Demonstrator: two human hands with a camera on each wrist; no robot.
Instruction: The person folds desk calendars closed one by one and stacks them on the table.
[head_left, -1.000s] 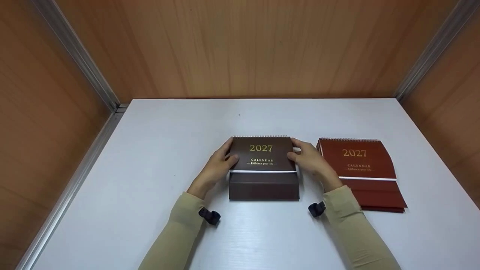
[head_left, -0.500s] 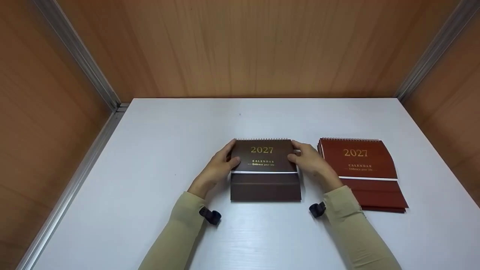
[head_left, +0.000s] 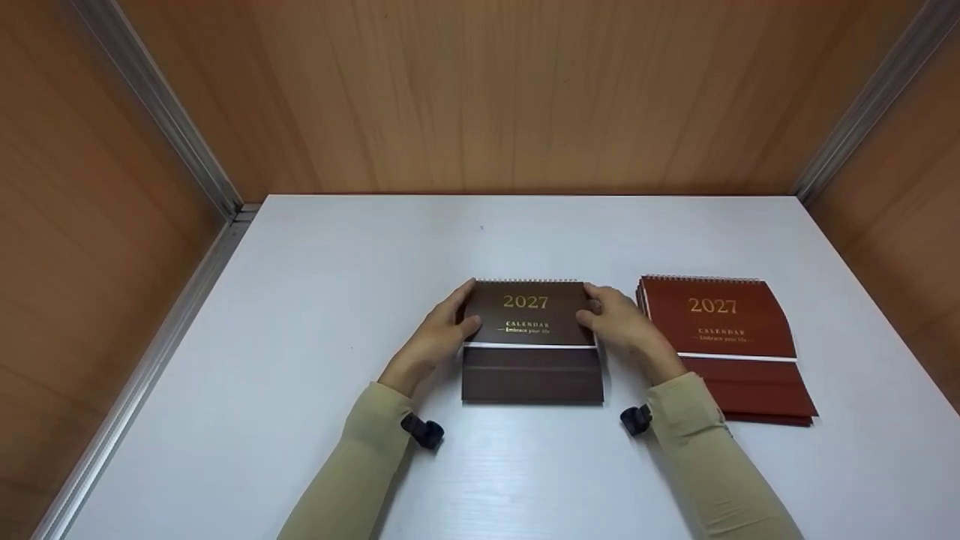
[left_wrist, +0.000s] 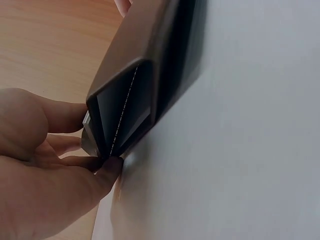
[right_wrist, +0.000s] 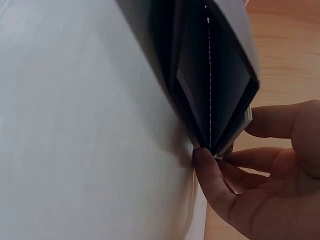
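A dark brown desk calendar (head_left: 532, 375) marked 2027 in gold stands on the white table, its wire binding along the far top edge. The left hand (head_left: 435, 337) grips its left side, thumb on the front cover and fingers round the bound edge. On the other side, the right hand (head_left: 626, 326) holds it the same way. Both wrist views look into the calendar's hollow folded stand (left_wrist: 125, 105), which narrows toward the fingertips at the bound edge. Beyond the right hand lies a red 2027 calendar (head_left: 720, 315), partly covered by the right wrist.
Under the red calendar, further red layers show at its edges. The white table (head_left: 300, 360) is bounded by a wood-grain back panel (head_left: 525, 97) and side panels with metal corner posts. A small black camera sits at each wrist, such as the left one (head_left: 424, 433).
Both hands have brought the brown calendar's bound top edge slightly nearer the person. The grip stays the same, and the red calendar is where it was.
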